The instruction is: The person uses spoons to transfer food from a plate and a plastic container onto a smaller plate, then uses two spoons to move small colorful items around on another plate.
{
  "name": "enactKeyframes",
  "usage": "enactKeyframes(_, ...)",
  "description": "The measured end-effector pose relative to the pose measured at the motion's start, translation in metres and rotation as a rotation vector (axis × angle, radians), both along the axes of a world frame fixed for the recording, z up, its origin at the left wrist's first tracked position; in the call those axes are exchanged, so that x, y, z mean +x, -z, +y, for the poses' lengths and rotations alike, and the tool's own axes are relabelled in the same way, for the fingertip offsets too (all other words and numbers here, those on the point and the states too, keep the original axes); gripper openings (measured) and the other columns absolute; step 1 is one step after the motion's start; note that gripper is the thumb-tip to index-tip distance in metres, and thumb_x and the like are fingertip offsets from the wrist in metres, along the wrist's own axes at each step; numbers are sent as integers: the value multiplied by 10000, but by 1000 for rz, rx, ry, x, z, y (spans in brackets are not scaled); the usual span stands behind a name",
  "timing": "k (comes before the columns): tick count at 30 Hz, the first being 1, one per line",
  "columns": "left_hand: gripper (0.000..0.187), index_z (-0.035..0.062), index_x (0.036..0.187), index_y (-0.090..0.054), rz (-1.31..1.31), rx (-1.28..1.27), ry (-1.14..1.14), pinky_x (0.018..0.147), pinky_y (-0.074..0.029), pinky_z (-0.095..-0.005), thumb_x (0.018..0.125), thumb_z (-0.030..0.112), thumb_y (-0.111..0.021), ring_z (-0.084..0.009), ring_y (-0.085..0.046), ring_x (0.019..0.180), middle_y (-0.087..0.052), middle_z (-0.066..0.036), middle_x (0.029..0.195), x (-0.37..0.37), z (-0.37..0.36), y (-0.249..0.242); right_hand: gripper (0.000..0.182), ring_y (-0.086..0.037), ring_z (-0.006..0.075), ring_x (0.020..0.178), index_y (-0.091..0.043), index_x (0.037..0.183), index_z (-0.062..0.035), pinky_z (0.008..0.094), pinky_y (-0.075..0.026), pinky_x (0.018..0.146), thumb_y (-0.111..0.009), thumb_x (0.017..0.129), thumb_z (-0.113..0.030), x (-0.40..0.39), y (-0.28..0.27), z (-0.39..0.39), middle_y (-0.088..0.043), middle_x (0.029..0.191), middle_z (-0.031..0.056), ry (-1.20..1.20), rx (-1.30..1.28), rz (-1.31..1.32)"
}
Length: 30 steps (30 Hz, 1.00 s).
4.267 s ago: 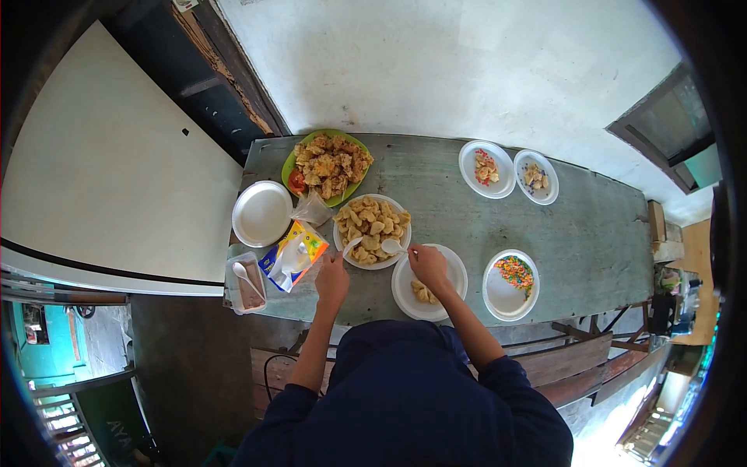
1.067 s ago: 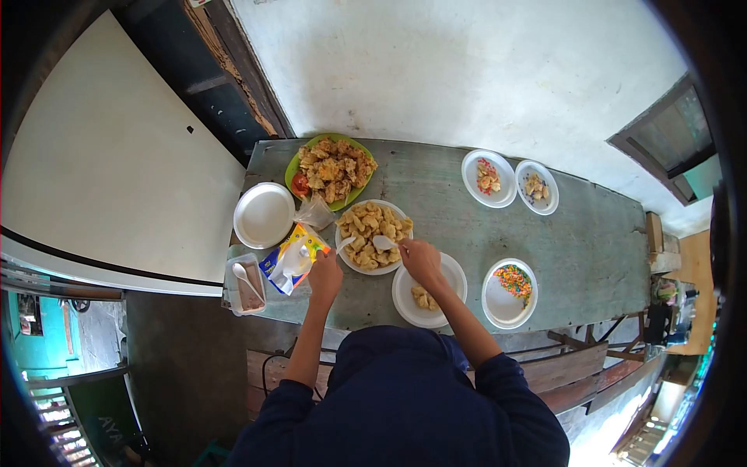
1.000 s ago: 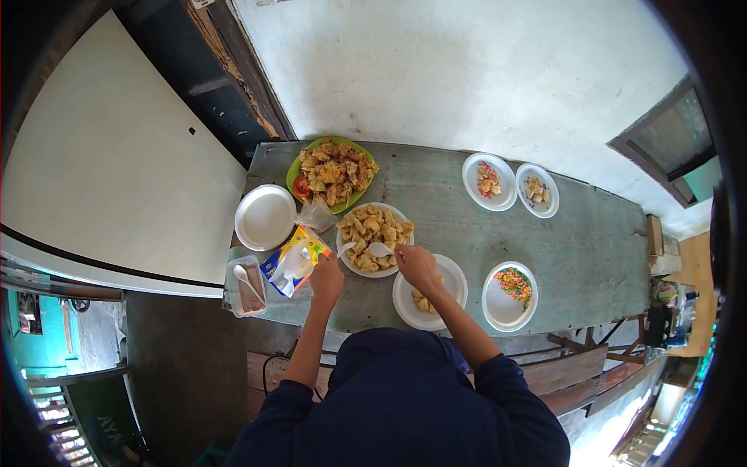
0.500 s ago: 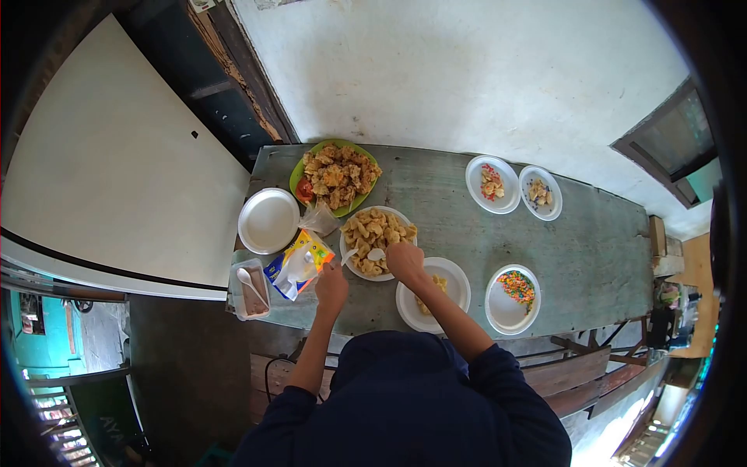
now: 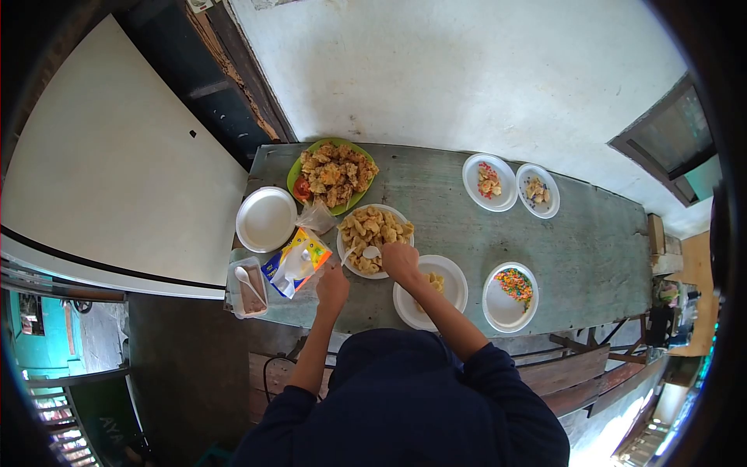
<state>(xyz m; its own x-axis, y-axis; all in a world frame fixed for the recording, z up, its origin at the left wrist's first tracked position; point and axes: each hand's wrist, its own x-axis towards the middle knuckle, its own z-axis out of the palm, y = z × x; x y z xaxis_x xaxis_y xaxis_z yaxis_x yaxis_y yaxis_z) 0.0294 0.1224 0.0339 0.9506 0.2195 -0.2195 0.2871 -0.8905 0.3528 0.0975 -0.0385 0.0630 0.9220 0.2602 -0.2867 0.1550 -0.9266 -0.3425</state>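
Near the table's (image 5: 591,233) front edge, the right hand (image 5: 401,262) grips a white spoon (image 5: 372,252) and the left hand (image 5: 333,285) grips another over the plate of fried snacks (image 5: 373,229), which look light and crumbly, so scoop from underneath.

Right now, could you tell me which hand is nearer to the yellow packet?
The left hand: it is just right of the yellow packet. The right hand is farther right, over the plate of fried pieces.

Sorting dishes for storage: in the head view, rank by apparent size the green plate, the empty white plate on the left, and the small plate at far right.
1. Green plate
2. Empty white plate
3. Small far-right plate
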Motion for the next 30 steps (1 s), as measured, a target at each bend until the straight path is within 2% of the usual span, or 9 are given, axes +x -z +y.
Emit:
enactKeyframes(5,243,29,1004,-543,7,-49,-3,725,-470,-462,802,115,-438,-378,-570,865,-500,-204,1018,3,3,9,159,-623,323,689,-642,762,-34,420,-487,580,-502,732,-105,0,8,-2,-628,733,165,3,-9,5)
enactKeyframes(11,286,34,1054,-540,68,-144,55,741,-460,-473,803,122,-437,-390,-561,872,-512,-214,993,3,-3,12,194,-600,339,659,-629,761,-59,438,-466,580,-510,798,-208,-8,16,-15,-615,707,159,96,83,-49)
enactKeyframes(13,308,40,1084,-535,65,-164,67,739,-458,-473,805,123,-436,-387,-561,864,-512,-213,996,2,-4,11,236,-597,346,672,-635,791,-61,445,-462,582,-516,822,-263,-15,23,-22,-613,701,163,188,212,-86)
enactKeyframes(20,310,57,1102,-534,13,-138,78,722,-468,-457,814,116,-439,-370,-569,840,-508,-188,972,-4,-12,-2,222,-598,341,687,-647,897,-68,423,-455,593,-528,831,-244,-34,47,-42,-616,742,182,309,470,-140)
enactKeyframes(23,319,65,1119,-530,30,-119,84,703,-474,-447,815,121,-451,-357,-576,812,-499,-157,964,-8,-20,-13,220,-613,289,666,-642,935,-55,373,-456,590,-548,827,-222,-38,72,-55,-624,735,169,355,620,-134)
enactKeyframes(25,331,71,1134,-525,-5,-101,115,678,-481,-434,812,120,-463,-339,-582,781,-491,-135,960,-11,-23,-13,235,-599,185,631,-634,968,-37,305,-452,582,-562,829,-212,-41,87,-63,-632,700,115,388,734,-112)
enactKeyframes(26,331,71,1134,-525,-2,-101,116,678,-481,-434,812,120,-463,-339,-582,781,-491,-135,960,-12,-25,-12,235,-599,185,631,-634,968,-37,305,-452,582,-562,829,-212,-43,84,-66,-632,700,115,391,734,-110)
enactKeyframes(28,332,71,1134,-527,-54,-132,145,662,-483,-425,808,109,-470,-330,-585,760,-493,-133,945,-14,-27,-12,264,-625,245,737,-636,963,-35,319,-464,678,-540,832,-243,-49,79,-72,-639,791,162,487,745,52)
enactKeyframes(30,331,70,1131,-528,-83,-140,175,658,-482,-424,808,108,-473,-326,-584,757,-493,-134,942,-15,-30,-15,260,-621,214,736,-639,960,-34,304,-460,677,-541,836,-240,-56,85,-79,-644,794,145,501,821,41)
